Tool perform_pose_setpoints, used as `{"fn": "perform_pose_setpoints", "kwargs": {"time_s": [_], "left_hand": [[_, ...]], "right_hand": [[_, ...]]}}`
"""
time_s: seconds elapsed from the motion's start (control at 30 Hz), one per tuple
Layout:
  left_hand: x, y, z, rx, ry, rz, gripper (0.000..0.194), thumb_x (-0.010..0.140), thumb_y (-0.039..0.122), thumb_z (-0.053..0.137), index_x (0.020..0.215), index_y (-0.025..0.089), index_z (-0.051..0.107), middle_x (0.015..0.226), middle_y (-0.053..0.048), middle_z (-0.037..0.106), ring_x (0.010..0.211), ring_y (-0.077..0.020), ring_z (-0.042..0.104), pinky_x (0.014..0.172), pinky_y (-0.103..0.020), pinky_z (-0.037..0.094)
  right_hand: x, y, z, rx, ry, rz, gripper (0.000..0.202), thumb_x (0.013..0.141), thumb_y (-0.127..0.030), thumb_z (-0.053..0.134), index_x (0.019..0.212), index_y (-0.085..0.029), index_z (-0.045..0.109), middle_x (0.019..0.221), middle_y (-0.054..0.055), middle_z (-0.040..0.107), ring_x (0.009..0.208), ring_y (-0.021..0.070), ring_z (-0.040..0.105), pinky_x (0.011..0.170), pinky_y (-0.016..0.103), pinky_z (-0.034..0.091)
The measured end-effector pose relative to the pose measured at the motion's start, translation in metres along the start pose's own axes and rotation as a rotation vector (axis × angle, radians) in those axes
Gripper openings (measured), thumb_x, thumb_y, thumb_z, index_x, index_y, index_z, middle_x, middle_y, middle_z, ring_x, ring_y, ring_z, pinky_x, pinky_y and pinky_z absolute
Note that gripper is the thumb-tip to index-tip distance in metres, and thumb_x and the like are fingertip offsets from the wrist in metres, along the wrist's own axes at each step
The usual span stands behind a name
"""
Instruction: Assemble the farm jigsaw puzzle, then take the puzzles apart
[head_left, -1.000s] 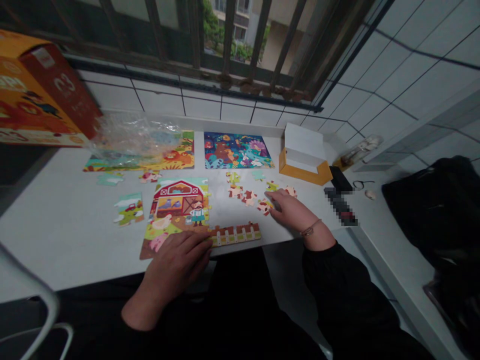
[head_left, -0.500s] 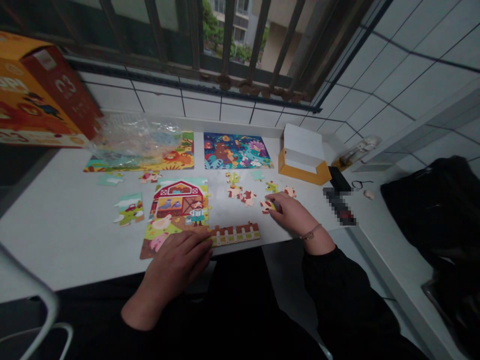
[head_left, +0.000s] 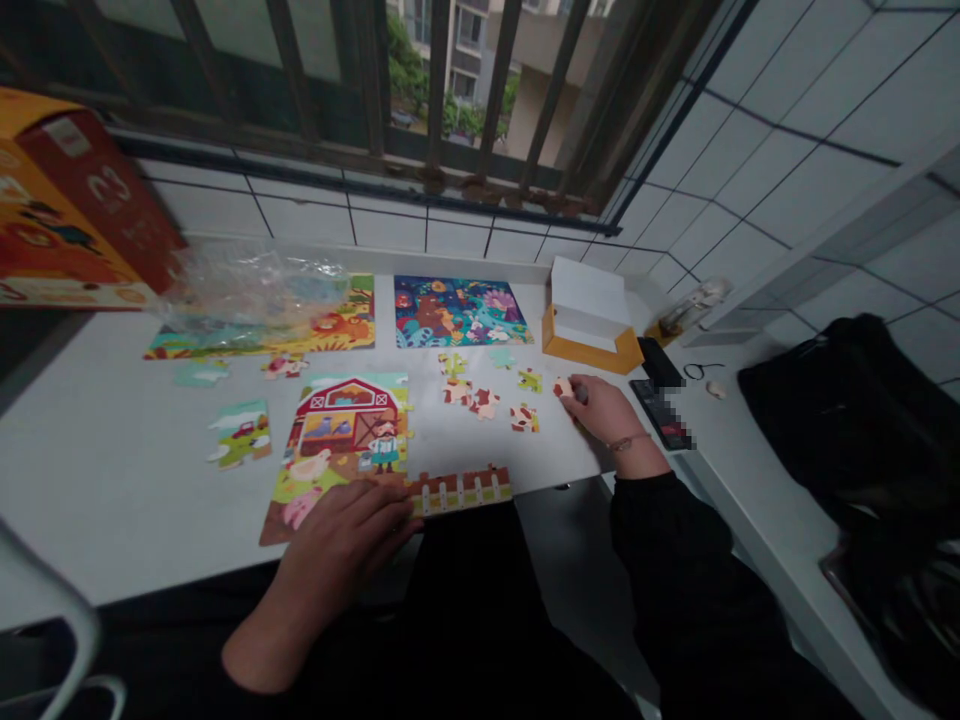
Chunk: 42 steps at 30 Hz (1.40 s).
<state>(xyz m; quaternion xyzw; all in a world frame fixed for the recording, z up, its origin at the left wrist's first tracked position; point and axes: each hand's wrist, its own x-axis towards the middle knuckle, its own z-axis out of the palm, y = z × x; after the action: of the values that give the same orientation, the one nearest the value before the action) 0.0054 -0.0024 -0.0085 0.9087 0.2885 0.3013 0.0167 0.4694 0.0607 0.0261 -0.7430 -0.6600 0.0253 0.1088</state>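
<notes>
My left hand point(head_left: 352, 525) lies flat over the lower edge of the partly joined farm puzzle point(head_left: 345, 410), its fingers stretched toward the white-fence strip point(head_left: 461, 490) that joins on the right. My right hand point(head_left: 604, 408) has its fingers closed on the edge of a cow-patterned puzzle piece point(head_left: 562, 387) on the table. Left of that hand lies a brown-and-white piece point(head_left: 524, 417), with a green piece point(head_left: 529, 380) above it. More loose cow pieces point(head_left: 484, 402) are grouped right of the barn picture. A joined tractor section point(head_left: 241, 435) sits to the left.
Along the back are a blue picture sheet point(head_left: 461, 312), a lion picture point(head_left: 349, 325) under clear plastic wrap point(head_left: 247, 290), and an open yellow-and-white box point(head_left: 589, 340). A large orange box point(head_left: 82, 210) stands at left. A phone point(head_left: 660, 415) lies on the right.
My right hand has moved from the brown-and-white piece, leaving it on the table, to the cow-patterned piece farther right. My left hand stays on the puzzle. The view has shifted slightly.
</notes>
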Motion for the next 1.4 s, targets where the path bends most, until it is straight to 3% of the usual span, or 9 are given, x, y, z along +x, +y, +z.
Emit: {"fn": "perform_pose_setpoints", "kwargs": {"time_s": [0.13, 0.3, 0.4, 0.67, 0.8, 0.9, 1.0, 1.17, 1.4], "left_hand": [[0.001, 0.003, 0.001, -0.036, 0.006, -0.034, 0.014, 0.109, 0.032, 0.065, 0.105, 0.023, 0.074, 0.109, -0.005, 0.081, 0.101, -0.0253, 0.074, 0.080, -0.040, 0.054], [0.000, 0.000, 0.004, -0.095, -0.010, -0.092, 0.015, 0.108, 0.034, 0.067, 0.104, 0.024, 0.076, 0.110, -0.005, 0.080, 0.103, -0.0251, 0.075, 0.086, -0.042, 0.058], [0.000, -0.001, 0.006, -0.104, -0.013, -0.116, 0.015, 0.108, 0.034, 0.068, 0.106, 0.024, 0.078, 0.110, -0.006, 0.081, 0.102, -0.0257, 0.075, 0.087, -0.043, 0.059], [0.009, -0.002, 0.006, -0.071, -0.009, -0.132, 0.015, 0.108, 0.032, 0.066, 0.103, 0.023, 0.076, 0.108, -0.007, 0.080, 0.099, -0.0260, 0.074, 0.084, -0.042, 0.057], [0.011, -0.004, 0.005, -0.072, -0.022, -0.119, 0.012, 0.107, 0.031, 0.068, 0.104, 0.022, 0.075, 0.108, -0.007, 0.079, 0.099, -0.0256, 0.073, 0.085, -0.042, 0.057], [0.010, -0.004, 0.005, -0.055, -0.039, -0.101, 0.009, 0.107, 0.029, 0.069, 0.106, 0.022, 0.074, 0.111, -0.007, 0.079, 0.101, -0.0260, 0.072, 0.086, -0.043, 0.057], [0.008, -0.002, 0.004, -0.047, -0.054, -0.102, 0.008, 0.107, 0.027, 0.069, 0.108, 0.022, 0.073, 0.113, -0.007, 0.078, 0.102, -0.0262, 0.071, 0.087, -0.043, 0.056], [0.007, 0.002, 0.003, -0.057, -0.063, -0.142, 0.008, 0.107, 0.027, 0.067, 0.109, 0.023, 0.074, 0.114, -0.007, 0.078, 0.106, -0.0263, 0.071, 0.088, -0.043, 0.056], [0.007, 0.003, 0.003, -0.045, -0.046, -0.129, 0.007, 0.108, 0.026, 0.066, 0.108, 0.023, 0.073, 0.114, -0.007, 0.077, 0.103, -0.0255, 0.071, 0.086, -0.043, 0.055]], "right_hand": [[0.016, -0.002, -0.004, -0.042, -0.099, 0.001, 0.016, 0.093, -0.027, 0.075, 0.107, -0.019, 0.074, 0.110, 0.011, 0.079, 0.102, 0.0253, 0.070, 0.087, 0.031, 0.048], [0.027, 0.002, -0.008, -0.035, -0.137, 0.032, 0.027, 0.088, -0.025, 0.082, 0.112, -0.017, 0.075, 0.106, 0.011, 0.078, 0.099, 0.0245, 0.068, 0.084, 0.030, 0.047], [0.028, 0.003, -0.006, 0.006, -0.103, 0.015, 0.032, 0.086, -0.025, 0.083, 0.116, -0.017, 0.076, 0.109, 0.012, 0.077, 0.104, 0.0255, 0.067, 0.088, 0.032, 0.049], [0.014, -0.008, -0.004, 0.181, 0.095, 0.079, 0.017, 0.090, -0.032, 0.072, 0.100, -0.018, 0.075, 0.095, 0.010, 0.074, 0.086, 0.0242, 0.064, 0.078, 0.034, 0.049], [0.001, -0.041, -0.007, 0.515, -0.014, 0.018, 0.026, 0.096, -0.041, 0.066, 0.109, -0.020, 0.075, 0.086, 0.005, 0.075, 0.076, 0.0203, 0.064, 0.070, 0.031, 0.047], [-0.009, -0.084, 0.001, 0.820, -0.266, -0.089, 0.038, 0.091, -0.042, 0.075, 0.122, -0.021, 0.070, 0.077, -0.003, 0.068, 0.069, 0.0174, 0.064, 0.063, 0.028, 0.047], [-0.014, -0.124, 0.014, 0.975, -0.467, -0.176, 0.032, 0.089, -0.031, 0.076, 0.118, -0.021, 0.069, 0.075, -0.006, 0.062, 0.068, 0.0145, 0.065, 0.064, 0.026, 0.049], [-0.014, -0.162, 0.025, 0.870, -0.501, -0.091, 0.025, 0.090, -0.019, 0.075, 0.114, -0.022, 0.069, 0.080, -0.006, 0.065, 0.068, 0.0138, 0.070, 0.062, 0.025, 0.050], [-0.018, -0.173, 0.025, 0.923, -0.521, 0.006, 0.011, 0.094, -0.019, 0.072, 0.102, -0.024, 0.065, 0.076, -0.005, 0.070, 0.064, 0.0147, 0.071, 0.058, 0.025, 0.051]]}}
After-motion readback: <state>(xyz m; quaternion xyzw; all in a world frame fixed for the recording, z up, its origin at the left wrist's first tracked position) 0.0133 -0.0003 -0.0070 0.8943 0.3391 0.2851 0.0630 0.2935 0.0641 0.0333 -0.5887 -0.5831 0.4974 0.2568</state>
